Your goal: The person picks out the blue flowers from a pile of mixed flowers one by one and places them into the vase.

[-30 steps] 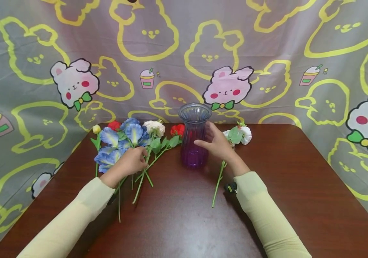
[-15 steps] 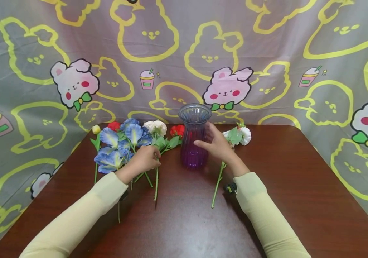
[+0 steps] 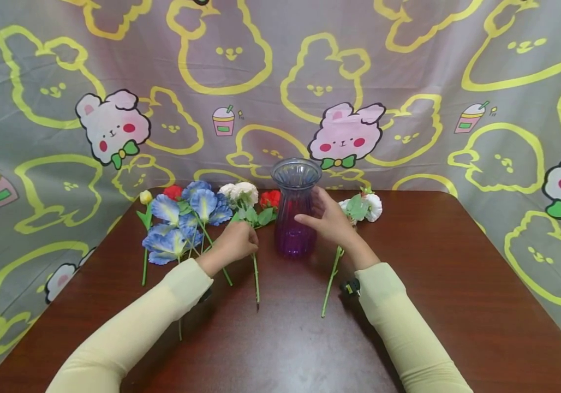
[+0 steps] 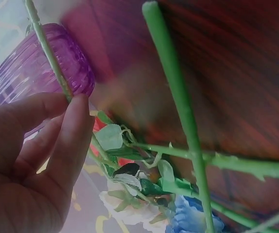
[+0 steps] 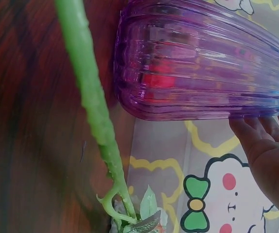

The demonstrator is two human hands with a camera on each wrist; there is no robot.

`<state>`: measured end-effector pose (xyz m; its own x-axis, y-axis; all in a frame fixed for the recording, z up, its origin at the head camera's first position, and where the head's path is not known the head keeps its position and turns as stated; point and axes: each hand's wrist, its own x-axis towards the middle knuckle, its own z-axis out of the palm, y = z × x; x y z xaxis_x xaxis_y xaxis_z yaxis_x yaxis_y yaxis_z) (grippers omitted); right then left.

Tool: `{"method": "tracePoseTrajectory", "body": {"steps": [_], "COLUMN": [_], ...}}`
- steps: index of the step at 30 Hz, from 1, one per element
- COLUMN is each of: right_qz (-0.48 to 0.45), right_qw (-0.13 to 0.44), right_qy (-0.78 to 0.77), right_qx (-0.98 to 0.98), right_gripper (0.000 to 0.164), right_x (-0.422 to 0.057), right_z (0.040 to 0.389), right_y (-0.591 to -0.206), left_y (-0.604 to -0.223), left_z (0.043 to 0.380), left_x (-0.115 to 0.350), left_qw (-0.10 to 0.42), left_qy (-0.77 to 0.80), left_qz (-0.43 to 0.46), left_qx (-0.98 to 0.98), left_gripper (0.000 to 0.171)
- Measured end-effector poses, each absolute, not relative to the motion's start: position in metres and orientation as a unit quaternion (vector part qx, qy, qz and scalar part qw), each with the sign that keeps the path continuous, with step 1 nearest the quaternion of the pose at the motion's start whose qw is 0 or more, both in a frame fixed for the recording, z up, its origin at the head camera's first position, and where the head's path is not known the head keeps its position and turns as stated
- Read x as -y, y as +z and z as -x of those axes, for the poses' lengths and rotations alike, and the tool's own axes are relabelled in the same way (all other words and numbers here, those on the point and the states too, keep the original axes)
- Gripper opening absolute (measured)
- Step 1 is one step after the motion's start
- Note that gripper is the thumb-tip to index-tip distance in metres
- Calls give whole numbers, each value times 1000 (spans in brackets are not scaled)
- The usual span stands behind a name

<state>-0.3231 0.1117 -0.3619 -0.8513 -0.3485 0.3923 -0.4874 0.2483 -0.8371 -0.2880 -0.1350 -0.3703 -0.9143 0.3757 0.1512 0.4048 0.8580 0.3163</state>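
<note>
With thumb and fingers, my left hand pinches the green stem of an artificial cream-white flower. The stem's lower end points toward me, and its bloom lies among the other flowers at the left. A ribbed glass vase, purple at the base and bluish at the flared rim, stands upright on the table. My right hand holds its right side, thumb in front and fingers at the side and partly behind, hidden. In the right wrist view several fingers touch the vase's wall.
Blue irises, a red flower and a yellow tulip lie at the left of the brown table. Right of the vase lies a white flower, its stem under my right wrist. A patterned curtain hangs behind.
My left hand has moved right toward the vase, drawing the cream-white flower's stem with it and turning it more upright in view. The right hand and vase have stayed put.
</note>
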Motion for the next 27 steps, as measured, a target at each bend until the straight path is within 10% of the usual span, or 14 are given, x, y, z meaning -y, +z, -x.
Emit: {"method": "tracePoseTrajectory", "body": {"steps": [27], "right_qz": [-257], "right_qw": [47], "right_qy": [546], "right_qx": [796], "right_gripper": [72], "right_x": [-108], "right_z": [298], "right_y": [-335], "left_y": [-385], "left_z": [294], "left_x": [120], "left_qw": [16], "left_qy": [-164], "left_qz": [177], "left_qx": [970], "left_gripper": [9]}}
